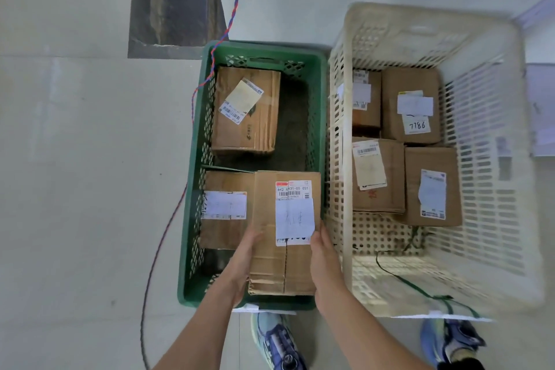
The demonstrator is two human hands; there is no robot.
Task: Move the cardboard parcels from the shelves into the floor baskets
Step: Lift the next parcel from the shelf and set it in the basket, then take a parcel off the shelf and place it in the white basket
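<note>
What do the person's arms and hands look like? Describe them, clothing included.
No sleeves show anywhere up to the frame edge. The left hand and right hand wear no gloves, and no watch, ring or band shows on either.

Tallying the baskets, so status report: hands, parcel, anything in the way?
One parcel gripped by left hand and right hand, over green basket's near end. Two parcels already inside; four more in white basket. No obstruction seen.

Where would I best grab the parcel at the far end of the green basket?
Probably from above, by the far parcel at its right long side and near end. Bare basket floor shows beside both, while its left side lies close against the green basket wall, leaving fingers little room there.
</note>
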